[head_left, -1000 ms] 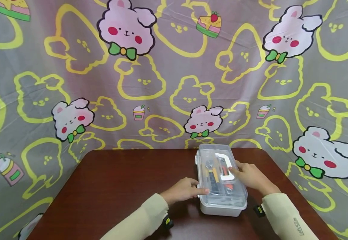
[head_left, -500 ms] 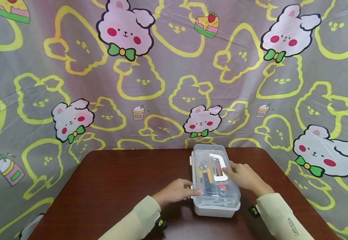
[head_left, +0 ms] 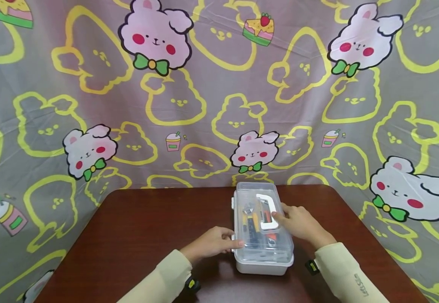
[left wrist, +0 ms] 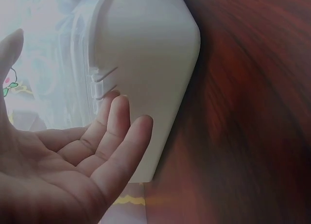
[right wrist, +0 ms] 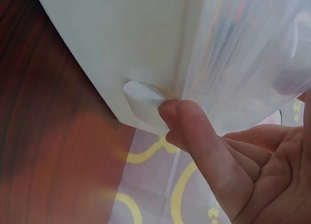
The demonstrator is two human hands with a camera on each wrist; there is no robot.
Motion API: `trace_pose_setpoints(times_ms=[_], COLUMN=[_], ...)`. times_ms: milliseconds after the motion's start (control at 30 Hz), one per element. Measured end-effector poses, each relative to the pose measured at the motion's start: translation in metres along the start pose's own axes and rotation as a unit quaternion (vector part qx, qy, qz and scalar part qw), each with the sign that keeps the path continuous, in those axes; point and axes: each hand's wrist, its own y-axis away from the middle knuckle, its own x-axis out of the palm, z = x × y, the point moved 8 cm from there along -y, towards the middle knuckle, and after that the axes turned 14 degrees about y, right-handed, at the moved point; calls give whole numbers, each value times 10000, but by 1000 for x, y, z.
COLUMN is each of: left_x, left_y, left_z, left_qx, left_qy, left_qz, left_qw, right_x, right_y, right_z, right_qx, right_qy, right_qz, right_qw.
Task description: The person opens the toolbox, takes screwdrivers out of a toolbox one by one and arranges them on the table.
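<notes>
A small toolbox [head_left: 263,257] with a white base and a clear lid stands on the table, long side running away from me. Through the lid, tools with yellow, dark and orange parts show, blurred. A white handle [head_left: 268,212] lies flat on the lid. My left hand [head_left: 211,243] holds the near left side, thumb over the lid edge, bent fingers against the wall by a clip [left wrist: 103,85]. On the right side my right hand [head_left: 302,223] grips the box, thumb on the lid beside the handle. Its fingertips touch a white latch [right wrist: 143,100].
The brown table [head_left: 159,223] extends to the left of the toolbox. Behind and around it hangs a grey curtain [head_left: 204,84] printed with rabbits and yellow outlines.
The toolbox has slid left along the table, both hands moving with it and keeping their places on its sides. The lid stays down.
</notes>
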Motion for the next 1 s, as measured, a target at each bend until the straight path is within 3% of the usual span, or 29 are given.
trace_pose_setpoints(times_ms=[400,700,1000], left_x=[-18,-31,-43], left_y=[19,33,45], left_z=[1,2,7], left_qx=[167,297,129], left_qy=[-57,-216,-220], left_qz=[-65,-100,-6], left_qw=[9998,9993,9997], right_x=[4,8,15], right_y=[-4,-6,-7], right_z=[27,45,61], right_qx=[-205,-117,-125], right_qy=[-11,-75,-205], right_qz=[-63,66,-106], right_qw=[9998,9999,9997])
